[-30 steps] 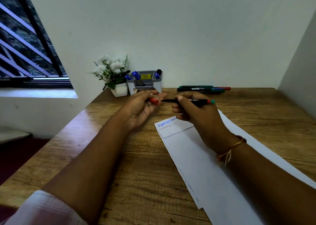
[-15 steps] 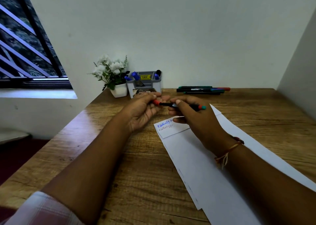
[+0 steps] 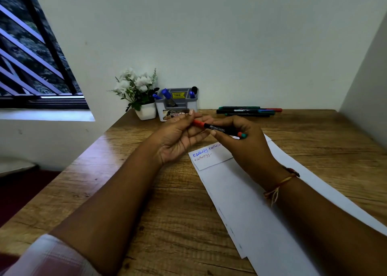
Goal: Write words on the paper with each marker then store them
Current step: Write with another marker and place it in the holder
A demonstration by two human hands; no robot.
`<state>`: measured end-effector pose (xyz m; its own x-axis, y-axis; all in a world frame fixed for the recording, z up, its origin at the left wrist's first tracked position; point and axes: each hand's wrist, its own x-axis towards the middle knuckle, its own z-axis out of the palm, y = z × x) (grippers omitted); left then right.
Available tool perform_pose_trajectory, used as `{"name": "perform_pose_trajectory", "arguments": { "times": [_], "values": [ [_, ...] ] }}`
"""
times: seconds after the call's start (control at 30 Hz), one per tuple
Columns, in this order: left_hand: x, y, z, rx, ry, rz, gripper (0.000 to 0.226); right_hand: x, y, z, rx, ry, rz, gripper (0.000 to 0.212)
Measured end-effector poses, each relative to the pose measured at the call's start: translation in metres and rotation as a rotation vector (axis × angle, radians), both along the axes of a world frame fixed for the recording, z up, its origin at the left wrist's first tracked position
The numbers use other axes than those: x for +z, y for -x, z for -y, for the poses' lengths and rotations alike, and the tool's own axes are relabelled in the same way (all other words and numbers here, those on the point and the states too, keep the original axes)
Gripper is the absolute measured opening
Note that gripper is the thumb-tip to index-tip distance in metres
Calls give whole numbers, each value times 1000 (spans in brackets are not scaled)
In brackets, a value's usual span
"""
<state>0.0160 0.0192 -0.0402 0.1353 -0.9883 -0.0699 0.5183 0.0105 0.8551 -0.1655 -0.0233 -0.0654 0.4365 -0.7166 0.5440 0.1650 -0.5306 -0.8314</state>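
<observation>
Above the top of the paper, my right hand (image 3: 245, 150) grips a black marker (image 3: 217, 128) by its barrel. The marker's rear end shows red and teal. My left hand (image 3: 178, 137) pinches the red cap (image 3: 199, 123), which sits on the marker's front end. White paper sheets (image 3: 240, 196) lie on the wooden desk (image 3: 171, 212) under my right forearm. Blue and dark handwriting (image 3: 202, 153) marks the paper's top left corner. A grey pen holder (image 3: 178, 105) with blue markers stands at the back wall.
Several more markers (image 3: 248, 110) lie side by side at the desk's back edge, right of the holder. A white pot of white flowers (image 3: 142, 97) stands left of the holder. Walls close the back and right; a window is at the left.
The red cap and the marker's tip were apart; now the cap sits on the tip. Both hands came together and the marker tilted, its rear end lower.
</observation>
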Motion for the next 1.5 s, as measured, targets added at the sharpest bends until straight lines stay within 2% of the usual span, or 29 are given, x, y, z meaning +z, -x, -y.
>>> {"name": "perform_pose_trajectory", "arguments": {
  "times": [0.27,0.57,0.7,0.83,1.07,1.13,1.23,1.4,1.5],
  "values": [
    [0,5,0,82,-67,42,40,-9,-2,9,-49,21,-42,26],
    [1,23,-2,79,-48,-6,37,-7,2,6,-139,-11,20,14],
    [0,29,0,92,9,-4,33,-5,1,5,-136,-79,58,3],
    [0,33,-1,78,56,34,31,-4,0,3,-143,-147,69,19],
    [1,27,-2,83,55,55,33,-2,2,3,-88,-361,60,14],
    [1,23,-1,128,19,71,31,-2,3,5,-44,-420,57,9],
    [-2,19,0,206,-32,116,25,-3,1,7,-21,-458,82,13],
    [0,1,3,460,39,104,25,1,-1,7,-45,-495,126,17],
    [4,-21,2,723,175,307,12,2,-1,10,-139,-446,92,24]
  ]
}}
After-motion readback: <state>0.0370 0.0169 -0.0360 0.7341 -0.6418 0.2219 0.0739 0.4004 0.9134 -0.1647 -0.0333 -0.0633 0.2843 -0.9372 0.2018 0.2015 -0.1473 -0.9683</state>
